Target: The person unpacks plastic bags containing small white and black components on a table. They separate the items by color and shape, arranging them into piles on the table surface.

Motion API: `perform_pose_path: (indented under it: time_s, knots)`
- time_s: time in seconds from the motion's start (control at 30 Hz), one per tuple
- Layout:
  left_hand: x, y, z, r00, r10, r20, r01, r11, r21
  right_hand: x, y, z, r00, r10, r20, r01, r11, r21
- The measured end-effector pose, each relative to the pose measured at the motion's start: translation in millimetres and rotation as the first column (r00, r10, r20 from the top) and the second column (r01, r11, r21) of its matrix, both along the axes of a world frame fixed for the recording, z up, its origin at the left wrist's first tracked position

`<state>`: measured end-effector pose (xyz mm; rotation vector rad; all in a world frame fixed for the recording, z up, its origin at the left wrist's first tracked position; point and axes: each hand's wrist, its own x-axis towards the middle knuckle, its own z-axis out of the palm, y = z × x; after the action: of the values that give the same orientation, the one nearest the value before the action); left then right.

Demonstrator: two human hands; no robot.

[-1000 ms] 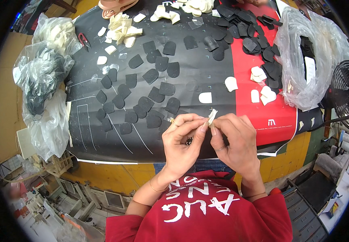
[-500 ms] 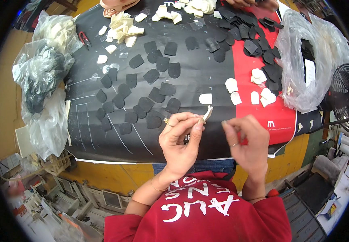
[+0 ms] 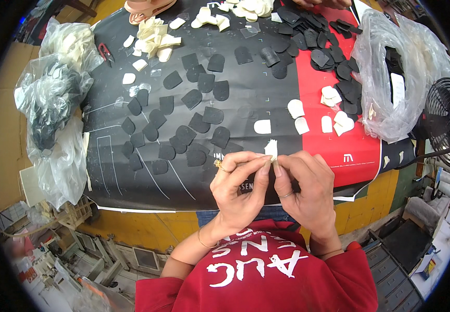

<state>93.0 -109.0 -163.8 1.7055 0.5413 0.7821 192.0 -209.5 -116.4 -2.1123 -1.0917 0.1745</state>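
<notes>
Over the near part of the table, my left hand (image 3: 239, 187) pinches a small cream-coloured pad (image 3: 271, 148) between thumb and fingertips. My right hand (image 3: 308, 187) is closed on the lower end of the same pad, its fingertips touching those of the left. The pad points upward, its top edge uneven; the fingers hide its lower end. Just beyond it lies a single white rounded pad (image 3: 262, 126). Farther right are two more white pads (image 3: 296, 109) and a small white stack (image 3: 331, 96). Left of my hands, several black rounded pads (image 3: 199, 122) lie spread out.
A heap of black pads (image 3: 321, 58) and cream piles (image 3: 154, 37) lie farther back. Red-handled snips (image 3: 105, 54) rest at the left. Clear plastic bags stand at the left (image 3: 53, 114) and right (image 3: 375, 78), near a black fan (image 3: 446, 119). Another person's hands (image 3: 323, 3) show at the far edge.
My right hand has moved left from beside the pad and closed on it. My left hand has shifted slightly right, and the pad now stands more upright.
</notes>
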Motion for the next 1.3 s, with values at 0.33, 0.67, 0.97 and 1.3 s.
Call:
perform_pose_path:
  time_s: [0.33,0.67,0.97,1.3]
  knots:
    - [-4,16,-2,0.991,0.084,0.100,-0.044,0.936,-0.349,15,-16,-7,0.945,-0.325,0.030,0.315,0.885,-0.342]
    - [3,-8,-2,0.999,0.034,0.041,-0.030,0.993,-0.111,-3,-5,0,0.995,-0.032,-0.091,0.036,0.998,0.042]
    - [4,-8,-1,0.999,0.021,0.043,-0.010,0.972,-0.233,-2,-6,0,0.997,-0.025,-0.076,0.028,0.999,0.035]
    - [3,-8,-4,0.996,0.009,0.090,0.024,0.933,-0.360,-1,-7,-3,0.997,-0.020,-0.081,0.021,1.000,0.011]
